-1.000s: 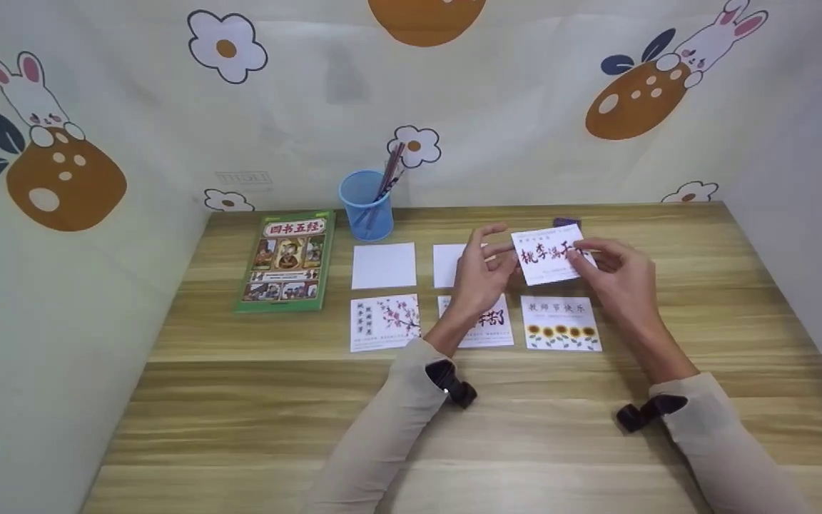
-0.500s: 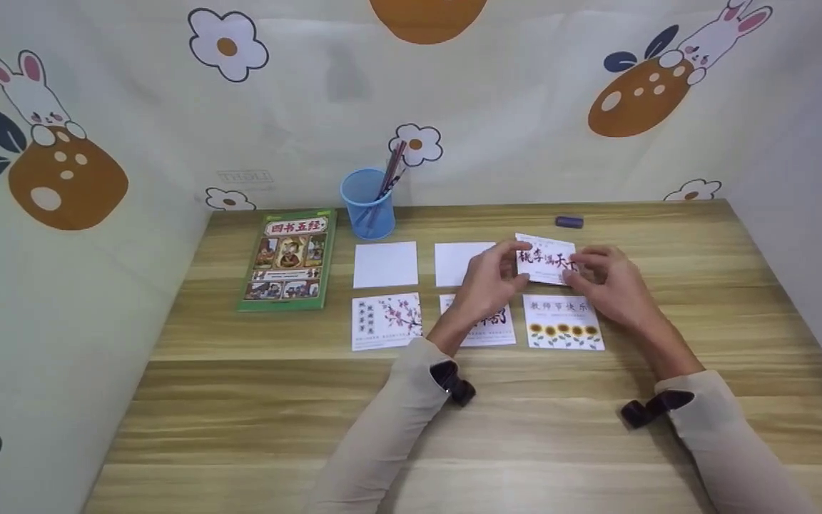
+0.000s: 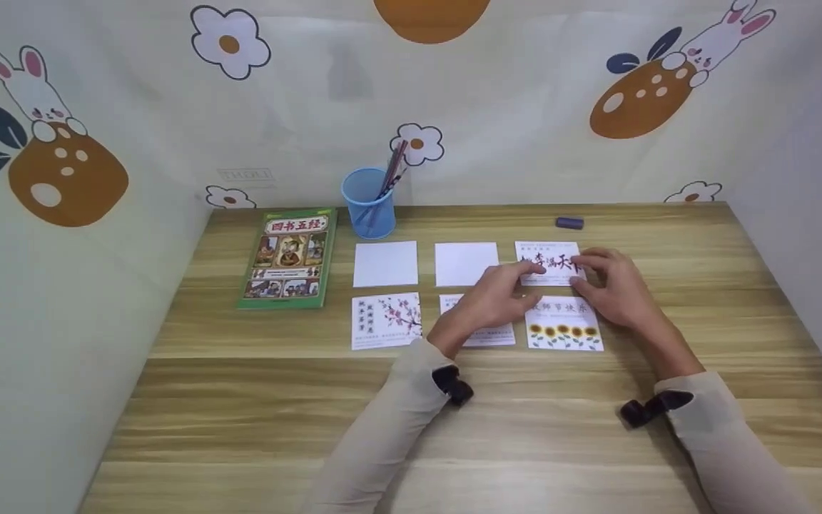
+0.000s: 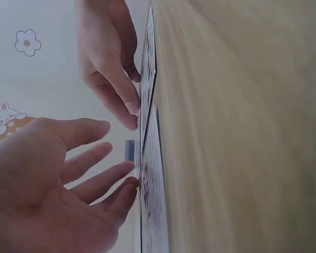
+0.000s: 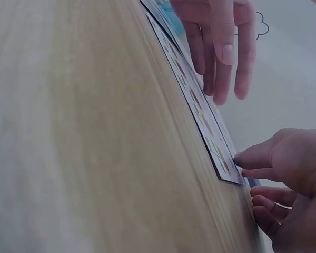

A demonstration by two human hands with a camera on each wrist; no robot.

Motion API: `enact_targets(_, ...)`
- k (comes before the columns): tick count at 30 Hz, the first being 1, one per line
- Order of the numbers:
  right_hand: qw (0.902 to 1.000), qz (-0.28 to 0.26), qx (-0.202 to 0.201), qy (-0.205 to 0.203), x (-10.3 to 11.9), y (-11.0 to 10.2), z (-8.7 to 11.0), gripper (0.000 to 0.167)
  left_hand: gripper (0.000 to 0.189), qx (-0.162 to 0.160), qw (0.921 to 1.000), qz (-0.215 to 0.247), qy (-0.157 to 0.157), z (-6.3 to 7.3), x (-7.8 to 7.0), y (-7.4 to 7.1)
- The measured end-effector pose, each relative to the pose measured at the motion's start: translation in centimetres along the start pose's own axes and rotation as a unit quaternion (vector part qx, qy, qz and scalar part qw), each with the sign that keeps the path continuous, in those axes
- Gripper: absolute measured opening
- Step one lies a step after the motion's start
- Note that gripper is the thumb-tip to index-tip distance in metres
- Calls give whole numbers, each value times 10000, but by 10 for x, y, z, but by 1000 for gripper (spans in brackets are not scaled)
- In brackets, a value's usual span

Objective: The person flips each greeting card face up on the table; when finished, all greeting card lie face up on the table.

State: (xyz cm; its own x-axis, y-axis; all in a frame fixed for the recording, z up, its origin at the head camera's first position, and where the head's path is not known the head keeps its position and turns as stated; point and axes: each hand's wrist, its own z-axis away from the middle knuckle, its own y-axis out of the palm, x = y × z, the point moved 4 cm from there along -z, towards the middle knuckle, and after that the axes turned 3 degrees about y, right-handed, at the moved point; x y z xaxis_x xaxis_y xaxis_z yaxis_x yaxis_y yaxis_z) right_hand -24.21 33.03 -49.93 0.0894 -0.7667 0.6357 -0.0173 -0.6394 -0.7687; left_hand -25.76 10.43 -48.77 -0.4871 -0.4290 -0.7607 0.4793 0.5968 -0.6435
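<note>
A white card with red and black calligraphy [image 3: 552,265] lies on the table in the back row, at the right. My right hand [image 3: 618,289] touches its right edge with thumb and fingertips, the fingers loosely bent. My left hand [image 3: 498,296] hovers at the card's lower left, fingers spread and partly covering it. In the left wrist view the left hand [image 4: 68,184] has relaxed, parted fingers with nothing between them. Just in front lies a sunflower card [image 3: 564,332]. Another printed card [image 3: 489,335] is mostly hidden under the left hand.
Two blank white cards [image 3: 385,264] lie in the back row, and a blossom card [image 3: 386,321] at front left. Farther left is a green book [image 3: 288,260]. A blue pen cup [image 3: 369,214] with pencils stands behind, and a small dark purple block [image 3: 569,223] lies at back right.
The calligraphy card has come down from a tilted position in the hands to flat on the table behind the sunflower card. My left hand has let go of it and moved slightly toward me.
</note>
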Motion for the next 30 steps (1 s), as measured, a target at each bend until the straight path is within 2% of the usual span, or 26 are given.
enact_targets(4,9995,-220,-230,22,2,2,-1,45,50,-63,9999,150,21,10,6,-14)
enact_targets(9,9967,-479,-650,-114,22,8,-4,42,48,-539,9983,-143,-149,32,25,-44)
enact_targets(11,9966,-546,-589,-191,32,15,-8,42,46,-705,9966,-335,-265,42,35,-56)
enact_targets(16,9987,-440,-28,-250,54,38,-20,47,47,-871,9929,-581,-558,58,55,-77)
enact_targets(20,9995,-37,207,-226,68,54,-26,46,49,-770,9919,-600,-813,62,64,-81)
enact_targets(23,9991,282,255,-175,75,61,-28,45,51,-686,9922,-575,-868,62,66,-80)
enact_targets(30,9979,338,535,-134,83,69,-26,52,52,-676,9928,-508,-845,64,64,-79)
